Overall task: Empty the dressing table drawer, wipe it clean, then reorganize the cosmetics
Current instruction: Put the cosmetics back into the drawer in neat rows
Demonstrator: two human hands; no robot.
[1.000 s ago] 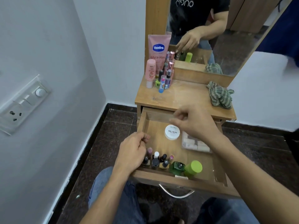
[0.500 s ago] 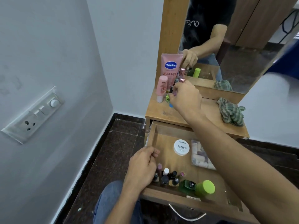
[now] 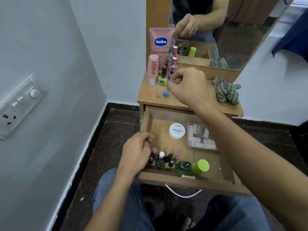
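The open drawer (image 3: 146, 120) juts out below the tabletop (image 3: 150, 97), its right side partly covered by the right arm (image 3: 250, 155). On the tabletop, the right hand (image 3: 191, 87) pinches a slim blue-tipped tube (image 3: 165, 93), which is blurred and mostly hidden under the fingers. The left hand (image 3: 135, 154) is curled over the nail polish bottles (image 3: 162, 161) at the drawer's left front. Whether it holds anything cannot be told.

Colours at the tan wood table (image 3: 150, 99): a pink Vaseline tube (image 3: 160, 42) with a blue logo, a pale pink bottle (image 3: 153, 67), a lime-green polish (image 3: 162, 80) capped in black, a lilac tube (image 3: 165, 93) tipped in blue, and a green-and-grey checked cloth (image 3: 226, 92). The jar (image 3: 177, 130) is white with black lettering, 1 flask (image 3: 183, 166) dark green, 1 cap (image 3: 200, 166) lime. The jeans (image 3: 116, 197) are blue and the floor (image 3: 120, 124) is dark and speckled.
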